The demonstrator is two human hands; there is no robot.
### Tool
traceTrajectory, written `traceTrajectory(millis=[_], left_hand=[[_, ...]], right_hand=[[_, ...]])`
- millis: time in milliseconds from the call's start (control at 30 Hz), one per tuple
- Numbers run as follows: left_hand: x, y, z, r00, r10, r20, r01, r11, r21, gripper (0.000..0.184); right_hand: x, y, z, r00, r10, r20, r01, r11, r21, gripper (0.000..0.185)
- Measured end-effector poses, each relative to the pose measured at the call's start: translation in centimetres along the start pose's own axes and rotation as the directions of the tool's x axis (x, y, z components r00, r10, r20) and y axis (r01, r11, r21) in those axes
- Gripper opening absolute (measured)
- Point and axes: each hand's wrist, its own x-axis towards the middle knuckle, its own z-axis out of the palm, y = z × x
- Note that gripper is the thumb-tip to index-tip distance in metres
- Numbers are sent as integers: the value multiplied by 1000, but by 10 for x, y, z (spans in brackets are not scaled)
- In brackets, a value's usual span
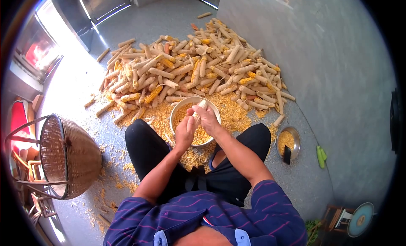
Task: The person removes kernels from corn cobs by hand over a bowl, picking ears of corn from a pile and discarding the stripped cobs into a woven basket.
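Both my hands meet over a white basin (172, 122) that holds loose yellow kernels (201, 137). Between them is a pale, mostly bare corn cob (203, 104), tilted, its upper end sticking out past my fingers. My left hand (185, 129) is closed round the lower part of the cob. My right hand (206, 118) grips it higher up, with the thumb and fingers pressed on it. The basin stands on the floor between my knees, with spilled kernels (234, 115) around it.
A large heap of cobs (182, 68) lies just beyond the basin. At the left stands a wicker basket (82, 157) with a tall handle. On the right are a metal bowl (297, 140) of kernels with a dark object, green vegetables (320, 156) and a scale (360, 219).
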Motion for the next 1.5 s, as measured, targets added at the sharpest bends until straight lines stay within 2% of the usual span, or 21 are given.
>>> traceTrajectory(millis=[67,267,300,333,400,467,533,667,767,867,933,967,1033,1100,1200,1233,1267,1333,1400,1433,1500], left_hand=[[4,-14,-4,973,-154,174,200,937,-287,42],[5,-15,6,964,-228,138,266,854,-447,47],[10,-12,5,911,-332,247,413,705,-576,47],[14,-7,1,837,-405,367,541,516,-664,47],[15,4,-12,809,-370,457,586,440,-681,54],[16,13,-20,695,-404,594,717,332,-613,57],[16,11,-18,719,-410,561,694,386,-608,56],[15,7,-31,747,-255,614,647,493,-582,37],[21,20,-54,873,-304,381,474,713,-516,30],[21,44,-130,905,-422,54,376,732,-568,20],[6,31,-206,956,-280,-90,125,665,-737,20],[8,4,-245,872,-331,-362,185,906,-382,21],[-17,9,-325,865,-172,-472,-87,874,-478,24],[-30,-1,-401,752,-300,-587,-29,875,-483,30],[-58,-94,-535,597,-463,-655,-225,687,-691,47],[-58,-90,-537,411,-531,-741,-258,712,-653,54],[-62,-105,-549,462,-668,-584,-321,488,-812,56],[-36,-90,-488,193,-575,-795,-232,760,-607,54],[-5,-98,-429,494,-367,-788,-87,881,-465,38],[22,-50,-359,546,-296,-784,-76,914,-398,25],[68,-109,-308,875,-176,-451,89,974,-208,19]], right_hand=[[-8,-1,9,983,172,70,-182,969,169,11],[-2,13,-9,908,367,203,-385,921,55,25],[-1,13,-11,856,443,267,-464,886,16,33],[-7,2,0,856,442,267,-463,886,18,33],[-19,-16,19,959,268,92,-257,959,-117,52],[-2,-16,7,972,229,45,-230,973,-2,56],[5,-29,2,998,65,26,-69,964,258,50],[12,-20,0,996,-87,27,90,871,-483,40],[12,-23,1,994,69,82,-34,929,-369,46],[7,-33,4,997,65,43,-55,978,-200,37],[7,-35,1,996,84,24,-79,981,-180,33],[8,-35,1,996,94,-7,-94,983,-155,29],[5,-42,4,989,147,-5,-146,981,-125,27],[1,-45,7,979,202,2,-201,975,-98,24],[0,-45,12,978,205,35,-201,975,-96,23],[0,-46,13,972,228,51,-225,972,-63,23],[0,-48,16,973,227,42,-224,972,-64,23],[-1,-57,24,963,265,47,-264,964,-25,23],[-1,-68,32,964,262,51,-261,965,-22,22],[1,-73,33,968,241,72,-240,971,-15,23],[4,-82,37,974,213,81,-213,977,-11,23]])
